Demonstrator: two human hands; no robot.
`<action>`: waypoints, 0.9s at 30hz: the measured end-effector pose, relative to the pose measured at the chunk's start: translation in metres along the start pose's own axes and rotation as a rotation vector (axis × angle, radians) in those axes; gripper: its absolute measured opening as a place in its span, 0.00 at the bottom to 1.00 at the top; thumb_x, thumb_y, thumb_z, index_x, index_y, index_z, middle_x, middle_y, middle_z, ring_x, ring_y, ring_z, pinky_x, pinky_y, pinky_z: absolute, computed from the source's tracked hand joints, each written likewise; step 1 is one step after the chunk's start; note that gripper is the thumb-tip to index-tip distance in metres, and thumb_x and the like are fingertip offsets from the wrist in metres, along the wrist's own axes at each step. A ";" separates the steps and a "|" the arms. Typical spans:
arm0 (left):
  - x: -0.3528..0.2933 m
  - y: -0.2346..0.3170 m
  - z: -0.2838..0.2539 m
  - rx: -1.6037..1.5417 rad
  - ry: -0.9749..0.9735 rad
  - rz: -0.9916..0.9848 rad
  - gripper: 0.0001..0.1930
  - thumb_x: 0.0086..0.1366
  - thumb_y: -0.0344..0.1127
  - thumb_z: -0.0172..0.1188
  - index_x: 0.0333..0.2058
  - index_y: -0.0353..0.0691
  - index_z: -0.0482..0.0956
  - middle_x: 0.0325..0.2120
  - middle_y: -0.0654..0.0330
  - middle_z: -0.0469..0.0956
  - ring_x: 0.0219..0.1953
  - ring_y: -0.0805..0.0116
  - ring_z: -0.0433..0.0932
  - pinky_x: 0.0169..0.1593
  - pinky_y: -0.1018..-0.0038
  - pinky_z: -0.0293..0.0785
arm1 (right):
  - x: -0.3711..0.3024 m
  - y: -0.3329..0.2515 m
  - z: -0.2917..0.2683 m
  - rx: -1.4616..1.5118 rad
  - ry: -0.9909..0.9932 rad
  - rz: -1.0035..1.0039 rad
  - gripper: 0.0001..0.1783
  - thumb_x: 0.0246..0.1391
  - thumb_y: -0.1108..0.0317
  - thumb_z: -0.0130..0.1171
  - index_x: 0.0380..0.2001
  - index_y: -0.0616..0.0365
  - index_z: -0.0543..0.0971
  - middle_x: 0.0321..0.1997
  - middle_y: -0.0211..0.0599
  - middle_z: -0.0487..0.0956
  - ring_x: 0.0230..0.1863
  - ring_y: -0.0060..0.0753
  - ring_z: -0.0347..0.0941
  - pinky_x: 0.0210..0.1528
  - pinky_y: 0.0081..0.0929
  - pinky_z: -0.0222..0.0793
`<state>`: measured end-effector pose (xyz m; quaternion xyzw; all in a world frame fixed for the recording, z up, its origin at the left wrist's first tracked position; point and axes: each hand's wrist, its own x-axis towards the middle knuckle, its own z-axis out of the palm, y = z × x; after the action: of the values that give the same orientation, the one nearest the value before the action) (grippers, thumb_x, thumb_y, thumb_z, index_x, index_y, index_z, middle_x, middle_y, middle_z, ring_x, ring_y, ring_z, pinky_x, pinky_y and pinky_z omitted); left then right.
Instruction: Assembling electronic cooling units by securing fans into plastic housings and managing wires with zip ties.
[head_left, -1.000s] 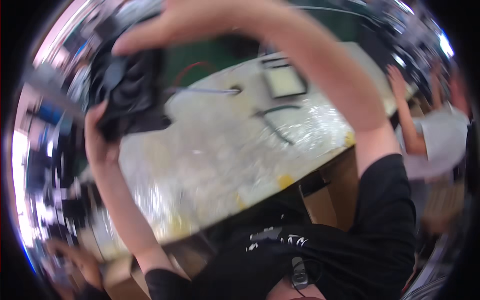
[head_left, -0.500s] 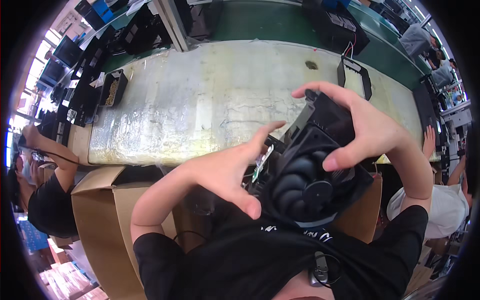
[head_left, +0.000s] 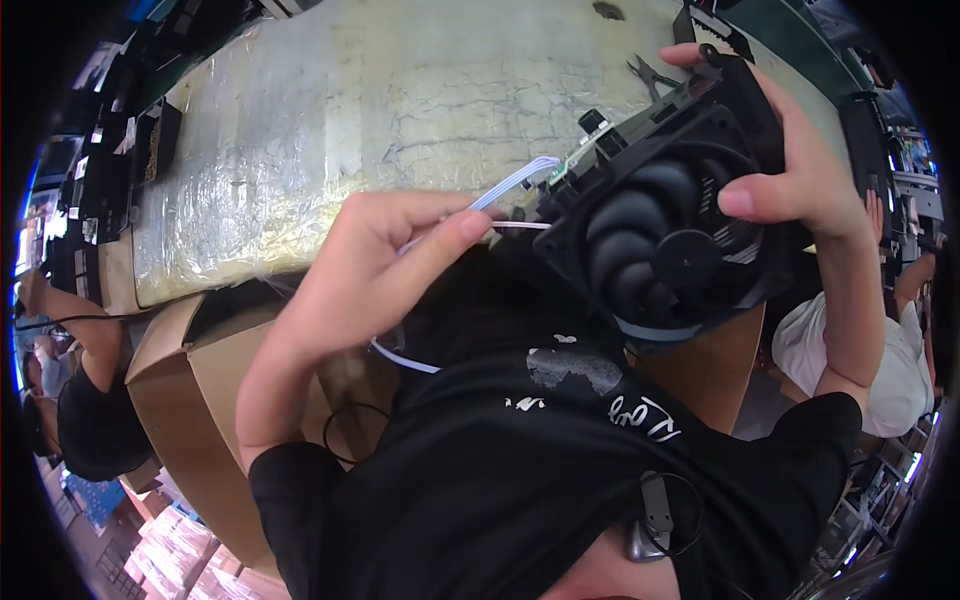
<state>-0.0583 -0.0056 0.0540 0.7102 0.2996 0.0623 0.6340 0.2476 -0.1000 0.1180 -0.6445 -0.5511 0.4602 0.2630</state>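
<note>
1. Currently the fan (head_left: 640, 232), a black unit with curved blades, is held up tilted in front of the person's shirt (head_left: 560, 430), blades facing the camera.
2. The right grip (head_left: 800, 185) is clasped on the fan's right side, thumb over the front frame and fingertips showing past its far edge.
3. The left grip (head_left: 385, 260), just left of the fan, pinches a pale flat cable (head_left: 520, 180) between thumb and fingers.
4. From the grip, that cable runs to a circuit board (head_left: 588, 148) along the fan's far left edge; a thinner white lead (head_left: 521, 225) lies below it, reaching the fan's frame.
5. Beyond the fan stretches the worktop (head_left: 320, 130), with plastic film over it.
6. Pliers (head_left: 650, 77) lie on it, just past the fan's far edge.
7. Well to the fan's left, a black bin (head_left: 173, 138) stands at the worktop's side.
8. Lower left of the fan is a cardboard box (head_left: 195, 420).
9. Co-workers are at either side, well apart from the fan: a black top (head_left: 100, 420) to its left, a white one (head_left: 890, 385) to its right.
</note>
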 end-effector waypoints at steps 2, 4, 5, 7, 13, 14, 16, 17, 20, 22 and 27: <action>-0.008 0.001 0.016 0.124 0.132 0.044 0.13 0.69 0.31 0.57 0.48 0.30 0.79 0.20 0.64 0.75 0.25 0.83 0.68 0.29 0.83 0.66 | 0.001 0.020 0.004 0.271 0.072 -0.108 0.47 0.34 0.70 0.74 0.62 0.57 0.67 0.42 0.30 0.77 0.45 0.23 0.73 0.52 0.21 0.67; -0.011 -0.018 0.037 0.289 0.443 0.214 0.16 0.70 0.28 0.53 0.54 0.32 0.75 0.18 0.58 0.70 0.23 0.80 0.64 0.27 0.81 0.65 | 0.010 0.022 0.018 0.271 0.114 -0.033 0.52 0.30 0.61 0.72 0.64 0.59 0.64 0.48 0.35 0.77 0.50 0.27 0.74 0.58 0.24 0.64; -0.009 -0.026 0.046 0.285 0.547 0.206 0.18 0.70 0.27 0.52 0.57 0.33 0.73 0.18 0.59 0.69 0.23 0.79 0.63 0.27 0.80 0.65 | 0.015 0.029 0.025 0.372 0.144 -0.075 0.50 0.32 0.65 0.72 0.64 0.58 0.64 0.48 0.34 0.77 0.48 0.27 0.74 0.57 0.24 0.66; 0.013 -0.032 0.054 0.255 0.676 0.182 0.22 0.71 0.27 0.49 0.63 0.35 0.66 0.20 0.60 0.68 0.23 0.78 0.63 0.27 0.79 0.64 | 0.030 0.044 0.034 0.549 0.208 -0.082 0.46 0.35 0.71 0.73 0.62 0.57 0.66 0.46 0.33 0.77 0.47 0.25 0.74 0.55 0.25 0.68; 0.064 -0.051 0.022 0.316 0.791 0.151 0.18 0.71 0.28 0.48 0.57 0.30 0.72 0.25 0.50 0.79 0.29 0.80 0.69 0.35 0.79 0.70 | 0.098 0.075 0.072 0.914 0.247 0.124 0.47 0.38 0.71 0.76 0.60 0.67 0.62 0.50 0.43 0.76 0.49 0.31 0.75 0.55 0.28 0.72; 0.072 -0.054 0.014 0.300 0.791 0.188 0.18 0.71 0.28 0.48 0.56 0.30 0.72 0.25 0.50 0.78 0.29 0.80 0.69 0.35 0.79 0.71 | 0.105 0.077 0.075 1.018 0.228 0.127 0.47 0.39 0.69 0.76 0.61 0.68 0.62 0.52 0.45 0.75 0.51 0.33 0.74 0.55 0.29 0.71; 0.071 -0.048 0.009 0.384 0.766 0.142 0.18 0.71 0.29 0.49 0.57 0.30 0.72 0.26 0.50 0.79 0.29 0.80 0.69 0.35 0.79 0.70 | 0.104 0.079 0.078 0.736 0.239 0.144 0.49 0.43 0.62 0.76 0.63 0.68 0.60 0.54 0.48 0.74 0.55 0.37 0.72 0.59 0.32 0.69; 0.071 -0.046 0.006 0.460 0.761 0.080 0.18 0.71 0.29 0.49 0.57 0.30 0.72 0.26 0.50 0.79 0.29 0.80 0.69 0.35 0.79 0.70 | 0.096 0.078 0.067 0.435 0.215 0.109 0.52 0.46 0.54 0.74 0.64 0.71 0.57 0.57 0.53 0.72 0.58 0.41 0.71 0.61 0.34 0.66; 0.070 -0.042 0.011 0.488 0.763 0.073 0.18 0.71 0.29 0.49 0.58 0.31 0.71 0.26 0.52 0.80 0.29 0.80 0.69 0.35 0.79 0.70 | 0.070 0.083 -0.002 -0.124 0.422 -0.011 0.34 0.55 0.51 0.64 0.59 0.61 0.69 0.47 0.50 0.79 0.47 0.40 0.78 0.50 0.37 0.73; 0.070 -0.033 0.010 0.505 0.758 0.065 0.19 0.72 0.30 0.48 0.58 0.32 0.71 0.23 0.57 0.76 0.27 0.80 0.66 0.32 0.79 0.67 | 0.088 0.117 -0.070 -0.235 0.774 0.032 0.16 0.57 0.58 0.59 0.44 0.57 0.81 0.34 0.41 0.84 0.35 0.36 0.81 0.39 0.36 0.75; 0.063 -0.023 -0.014 0.380 0.479 -0.080 0.22 0.72 0.30 0.46 0.64 0.35 0.64 0.19 0.66 0.58 0.22 0.78 0.55 0.26 0.79 0.58 | 0.115 0.177 -0.150 -0.819 0.824 0.420 0.14 0.54 0.59 0.60 0.38 0.55 0.83 0.38 0.45 0.83 0.43 0.49 0.79 0.46 0.44 0.74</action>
<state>-0.0217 0.0384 0.0172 0.7688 0.4747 0.1456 0.4030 0.4594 -0.0101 -0.0013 -0.9127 -0.3973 -0.0334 0.0890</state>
